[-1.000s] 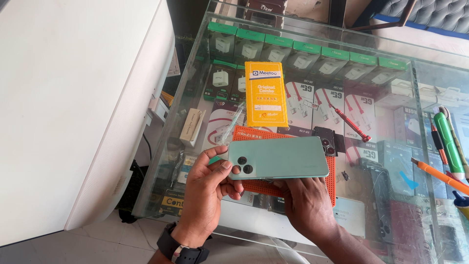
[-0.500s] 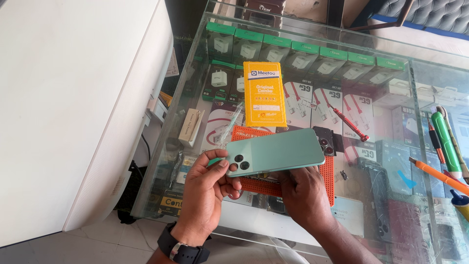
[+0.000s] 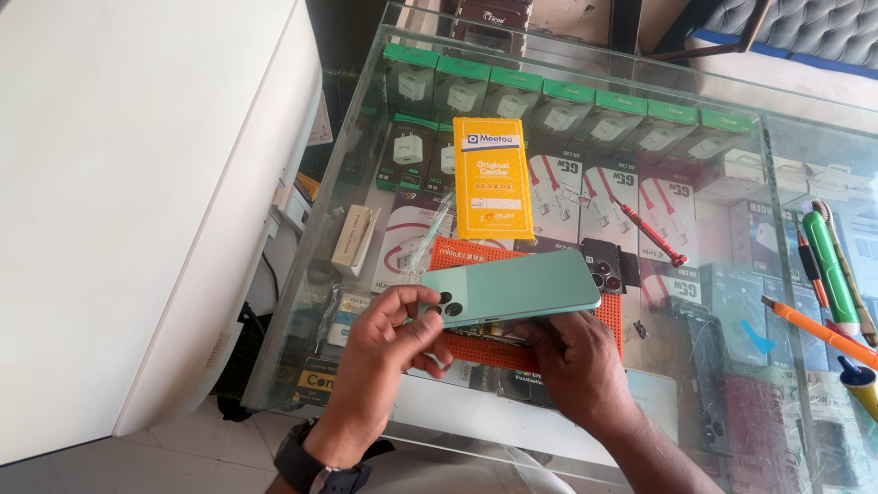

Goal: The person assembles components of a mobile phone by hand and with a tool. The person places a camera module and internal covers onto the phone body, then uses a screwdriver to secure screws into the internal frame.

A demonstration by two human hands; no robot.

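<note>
A mint-green phone (image 3: 512, 285) lies back-up, its camera lenses at the left end, held just above an orange work mat (image 3: 494, 348) on the glass counter. My left hand (image 3: 389, 352) grips the camera end with thumb and fingers. My right hand (image 3: 572, 361) holds the near edge from below, where a dark gap shows between back cover and body. The phone is tilted, its right end raised a little.
A yellow packet (image 3: 492, 178) lies on the glass beyond the phone. A red screwdriver (image 3: 651, 233), a dark camera module (image 3: 604, 265), and green and orange pens (image 3: 828, 274) lie to the right. Boxed chargers fill the case below. A white cabinet (image 3: 137, 183) stands left.
The phone has tilted, its right end lifting. My fingers have shifted along its near edge and a gap now shows there.
</note>
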